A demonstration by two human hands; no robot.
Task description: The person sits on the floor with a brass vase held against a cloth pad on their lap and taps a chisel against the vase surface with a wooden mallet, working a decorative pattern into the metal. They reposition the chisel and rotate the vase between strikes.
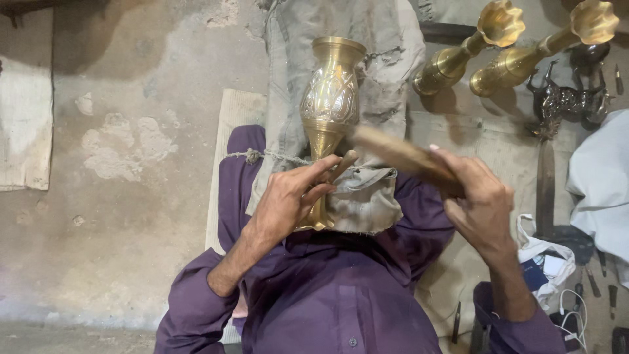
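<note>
Head view: engraved brass vase lies at frame centre on grey padded cloth, which steadies it. Left hand has its grip clamped on a punch, tip set at the vase stem. Right hand, at 3 o'clock, grips a wooden mallet, blurred. Two brass stands lie at 1 o'clock.
</note>
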